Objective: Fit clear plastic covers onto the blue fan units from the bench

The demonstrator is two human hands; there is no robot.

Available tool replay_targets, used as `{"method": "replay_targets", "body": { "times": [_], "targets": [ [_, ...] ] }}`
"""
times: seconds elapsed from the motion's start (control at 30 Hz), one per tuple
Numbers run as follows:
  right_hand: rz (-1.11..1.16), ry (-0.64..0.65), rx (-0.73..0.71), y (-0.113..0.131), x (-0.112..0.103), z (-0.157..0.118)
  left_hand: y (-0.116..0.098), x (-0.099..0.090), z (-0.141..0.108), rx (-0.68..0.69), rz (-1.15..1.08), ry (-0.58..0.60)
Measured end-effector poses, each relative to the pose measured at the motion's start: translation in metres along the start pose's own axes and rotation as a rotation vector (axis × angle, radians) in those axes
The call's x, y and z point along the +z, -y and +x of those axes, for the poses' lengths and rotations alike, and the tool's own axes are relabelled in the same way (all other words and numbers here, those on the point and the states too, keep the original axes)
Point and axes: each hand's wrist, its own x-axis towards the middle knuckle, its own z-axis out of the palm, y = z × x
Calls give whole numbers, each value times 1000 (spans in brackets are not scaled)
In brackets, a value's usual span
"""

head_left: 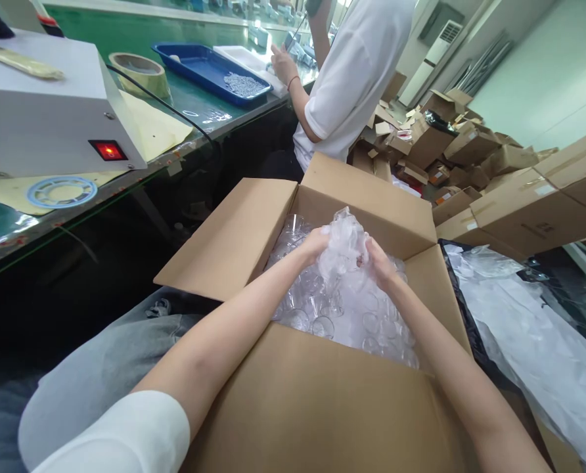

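Note:
An open cardboard box (317, 394) stands in front of me, its flaps spread. Inside are several clear round plastic pieces (322, 326), with thin translucent plastic lying among them on the right. Over the middle of the box, both hands grip a crumpled clear plastic bag (343, 246). My left hand (315, 244) closes on its left side, and my right hand (380, 264) closes on its right side. The fingertips are partly hidden by the plastic. What the bag contains, if anything, cannot be made out.
On the green bench at left are a white machine (51, 105) with a lit red switch, tape rolls (140, 73) and a blue tray (209, 71) of small pieces. A person in white (357, 72) works beyond the box. Cartons (539, 197) and a plastic-lined container (534, 328) stand right.

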Motion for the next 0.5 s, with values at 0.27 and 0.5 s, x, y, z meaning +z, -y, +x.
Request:
{"method": "replay_targets", "body": {
  "times": [0.27,0.5],
  "targets": [
    [-148,-173,68,-4,20,-9,-1,5,-12,191,238,-144],
    [-322,-99,210,-3,-13,-8,-10,6,-25,498,460,74]
  ]
}}
